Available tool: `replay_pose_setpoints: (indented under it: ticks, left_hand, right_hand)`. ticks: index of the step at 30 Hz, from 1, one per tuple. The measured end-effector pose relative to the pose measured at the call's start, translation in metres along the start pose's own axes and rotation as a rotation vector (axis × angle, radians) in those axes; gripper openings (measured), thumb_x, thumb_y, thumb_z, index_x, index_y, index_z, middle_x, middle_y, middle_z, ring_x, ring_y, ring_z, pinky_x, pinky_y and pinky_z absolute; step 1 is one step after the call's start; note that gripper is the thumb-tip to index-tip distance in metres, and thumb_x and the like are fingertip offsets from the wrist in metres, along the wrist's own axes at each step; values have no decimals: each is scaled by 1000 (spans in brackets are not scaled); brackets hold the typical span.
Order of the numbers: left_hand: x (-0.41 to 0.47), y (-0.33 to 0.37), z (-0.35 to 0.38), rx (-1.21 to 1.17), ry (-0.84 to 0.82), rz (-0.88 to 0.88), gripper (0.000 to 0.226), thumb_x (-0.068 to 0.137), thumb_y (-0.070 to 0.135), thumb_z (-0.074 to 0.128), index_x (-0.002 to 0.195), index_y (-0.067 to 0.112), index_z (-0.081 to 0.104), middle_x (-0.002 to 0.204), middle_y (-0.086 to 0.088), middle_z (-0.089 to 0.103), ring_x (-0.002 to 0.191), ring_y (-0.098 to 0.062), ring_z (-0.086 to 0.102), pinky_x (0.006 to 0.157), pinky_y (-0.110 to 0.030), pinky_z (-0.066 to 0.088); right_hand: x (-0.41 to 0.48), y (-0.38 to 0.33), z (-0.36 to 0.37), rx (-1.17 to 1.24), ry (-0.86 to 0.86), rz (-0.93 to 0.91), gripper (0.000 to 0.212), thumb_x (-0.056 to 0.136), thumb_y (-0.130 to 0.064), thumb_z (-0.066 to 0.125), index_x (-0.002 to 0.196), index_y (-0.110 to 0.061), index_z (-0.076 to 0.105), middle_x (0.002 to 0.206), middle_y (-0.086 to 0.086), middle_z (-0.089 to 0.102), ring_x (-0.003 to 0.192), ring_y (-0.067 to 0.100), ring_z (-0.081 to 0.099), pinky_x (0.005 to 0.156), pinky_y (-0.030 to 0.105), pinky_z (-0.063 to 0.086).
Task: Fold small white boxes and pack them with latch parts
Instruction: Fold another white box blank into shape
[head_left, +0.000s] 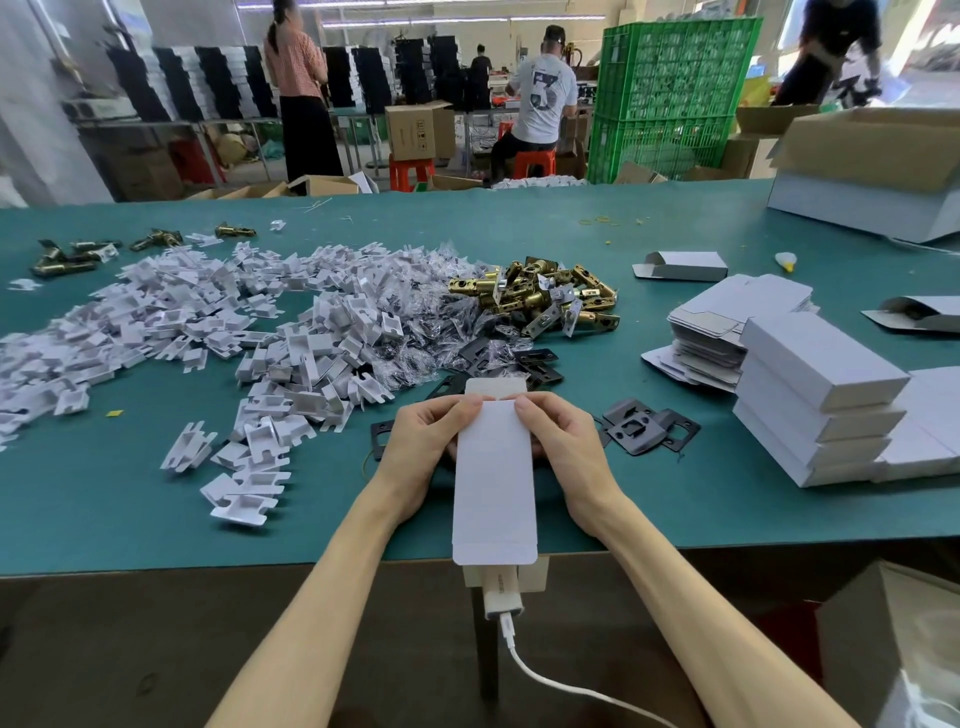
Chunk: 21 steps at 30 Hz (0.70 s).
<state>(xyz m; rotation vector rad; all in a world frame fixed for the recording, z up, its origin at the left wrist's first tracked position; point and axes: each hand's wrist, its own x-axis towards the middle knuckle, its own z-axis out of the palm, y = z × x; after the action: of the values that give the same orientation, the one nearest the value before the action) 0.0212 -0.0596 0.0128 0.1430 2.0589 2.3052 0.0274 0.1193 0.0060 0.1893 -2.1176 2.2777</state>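
Left hand (430, 441) and right hand (563, 439) pinch the white box (493, 483) at its 12 o'clock end; fingers underneath are hidden.

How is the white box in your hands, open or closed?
Open: the long white cardboard box has both end flaps sticking out, untucked.

a heap of card inserts (208, 322) spreads over the left of the counter (156, 493). right of it, farther back, lies a pile of latch parts (540, 299), with plates (535, 364) just nearer. at the near edge (mid-counter) the left hand (431, 441) and right hand (566, 441) flank a box (493, 478). stacked boxes (815, 405) stand right, box blanks (727, 317) behind them.
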Motion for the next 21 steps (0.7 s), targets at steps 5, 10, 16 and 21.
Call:
replay_pose_setpoints:
  ticks: [5, 10, 16, 21]
  left_hand:
    - [0, -1, -2, 25, -7, 8, 32, 91, 40, 73, 111, 16, 81, 111, -37, 68, 86, -39, 61, 81, -52, 43]
    - [0, -1, -2, 36, -18, 13, 32, 92, 40, 72, 113, 18, 80, 112, -36, 68, 85, -37, 62, 74, -45, 47]
    - [1, -1, -2, 49, -23, 17, 24, 98, 34, 70, 113, 18, 80, 114, -39, 64, 87, -37, 58, 82, -53, 42]
    - [1, -1, -1, 48, -51, 18, 32, 93, 40, 68, 115, 20, 80, 117, -42, 61, 89, -37, 56, 84, -53, 40]
  right_hand:
    - [0, 1, -1, 26, 2, 14, 19, 101, -29, 61, 104, -16, 75, 96, 14, 72, 79, 19, 65, 67, 35, 51]
    - [0, 0, 0, 31, 8, 35, 19, 102, -26, 60, 106, -14, 75, 100, 15, 72, 82, 19, 67, 70, 33, 51]
    - [0, -1, -1, 39, 23, 38, 19, 102, -23, 61, 104, -12, 76, 100, 16, 73, 81, 20, 66, 70, 34, 50]
    - [0, -2, -2, 72, 8, 51, 20, 101, -23, 61, 103, -12, 77, 92, 9, 74, 79, 17, 68, 66, 27, 52]
